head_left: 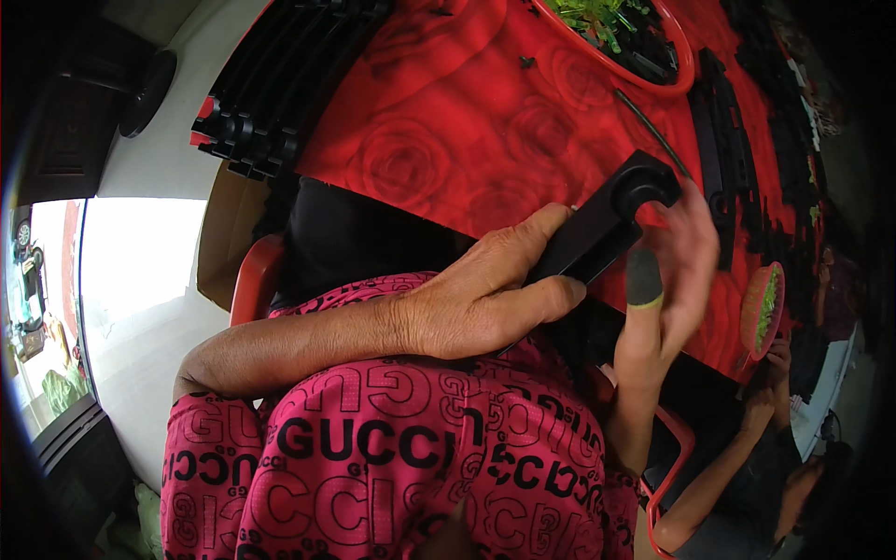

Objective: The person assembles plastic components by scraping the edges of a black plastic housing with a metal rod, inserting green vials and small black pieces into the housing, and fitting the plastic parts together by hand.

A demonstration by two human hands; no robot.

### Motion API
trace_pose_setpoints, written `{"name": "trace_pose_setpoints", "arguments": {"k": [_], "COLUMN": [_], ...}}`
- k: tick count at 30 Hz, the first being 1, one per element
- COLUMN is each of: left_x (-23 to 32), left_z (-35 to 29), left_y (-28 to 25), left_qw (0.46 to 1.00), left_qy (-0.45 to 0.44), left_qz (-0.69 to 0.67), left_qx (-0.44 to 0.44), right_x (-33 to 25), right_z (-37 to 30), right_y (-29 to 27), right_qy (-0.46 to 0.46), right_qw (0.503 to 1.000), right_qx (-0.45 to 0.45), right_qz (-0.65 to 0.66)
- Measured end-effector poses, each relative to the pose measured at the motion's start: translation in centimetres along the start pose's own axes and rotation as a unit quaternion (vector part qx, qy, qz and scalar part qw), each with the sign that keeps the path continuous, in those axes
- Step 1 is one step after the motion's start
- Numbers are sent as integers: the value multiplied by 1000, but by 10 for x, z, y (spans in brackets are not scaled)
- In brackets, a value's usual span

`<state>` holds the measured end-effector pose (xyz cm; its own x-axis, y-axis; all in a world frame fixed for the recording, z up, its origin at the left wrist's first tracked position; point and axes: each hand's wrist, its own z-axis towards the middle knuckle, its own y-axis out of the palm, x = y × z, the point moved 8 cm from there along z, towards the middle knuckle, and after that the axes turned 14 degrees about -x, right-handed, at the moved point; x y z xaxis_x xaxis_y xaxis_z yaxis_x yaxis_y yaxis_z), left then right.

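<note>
The left hand [485,294] grips the lower end of a flat black plastic bar [602,224], thumb laid along its top. The bar slants up to a curved, hooked end, where the right hand [677,271] is blurred, fingers spread beside the hook and touching it; a dark cap covers its thumb. Whether it grips, I cannot tell. Both hands sit over the near edge of the tabletop [439,140], covered in red rose-print cloth. Open cloth lies beyond the bar. A stack of black parts [266,93] fills the far left corner, a red basin [644,47] the far edge.
</note>
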<state>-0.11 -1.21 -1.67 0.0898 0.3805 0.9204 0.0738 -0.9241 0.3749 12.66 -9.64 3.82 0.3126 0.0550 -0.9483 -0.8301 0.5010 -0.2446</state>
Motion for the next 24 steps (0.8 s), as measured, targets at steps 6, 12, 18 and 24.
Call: {"name": "trace_pose_setpoints", "arguments": {"k": [6, 12, 18, 24], "left_x": [4, 47, 60, 64], "left_z": [-3, -24, -25, -25], "left_y": [1, -30, 11, 23], "left_qw": [996, 903, 771, 706], "left_qy": [-68, 191, 228, 170], "left_qz": [42, 351, 580, 665], "left_qx": [-38, 155, 131, 174], "right_x": [25, 23, 20, 14], "right_z": [24, 24, 26, 20], "right_y": [24, 16, 21, 32], "right_qy": [19, 38, 18, 22], "right_qw": [981, 993, 996, 993], "right_qx": [-149, -97, -74, -114], "right_qz": [125, 56, 45, -37]}}
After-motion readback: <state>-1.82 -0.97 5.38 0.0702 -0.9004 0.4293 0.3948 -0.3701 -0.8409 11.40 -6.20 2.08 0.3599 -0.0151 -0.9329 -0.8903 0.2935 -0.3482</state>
